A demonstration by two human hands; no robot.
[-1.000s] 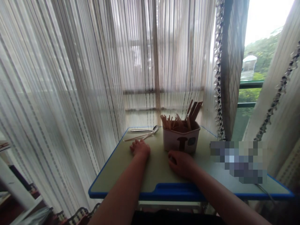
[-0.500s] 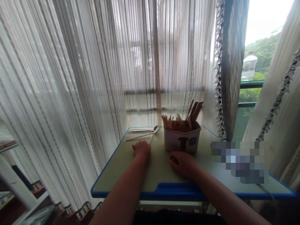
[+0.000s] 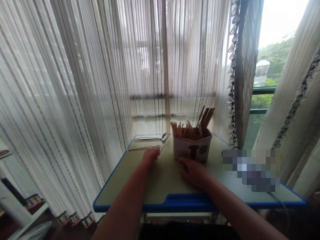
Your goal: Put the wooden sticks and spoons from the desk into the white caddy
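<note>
My left hand [image 3: 150, 157] is closed around the near end of a thin pale stick [image 3: 162, 147], just above the desk's left half. Beyond it lie thin chopsticks [image 3: 142, 148] and a slotted metal spoon [image 3: 164, 136], its handle pointing left. Curled at the front of the utensil holder [image 3: 183, 149], my right hand [image 3: 194, 171] rests on the desk; its fingers are closed, and whatever may be inside them is hidden. The pale holder carries a brown mushroom picture. Several light sticks [image 3: 177, 129] and darker chopsticks [image 3: 207, 118] stand in it.
The desk [image 3: 120, 186] has a blue rim and a raised blue front lip [image 3: 190, 198]. A blurred-out object [image 3: 250, 170] with a cable lies at the right. Striped sheer curtains [image 3: 100, 83] hang right behind the desk, parted at the right by a window.
My left hand has gone from spread fingers to a closed grip on the pale stick, which has turned steeper. My right hand stays by the holder. The view has shifted slightly.
</note>
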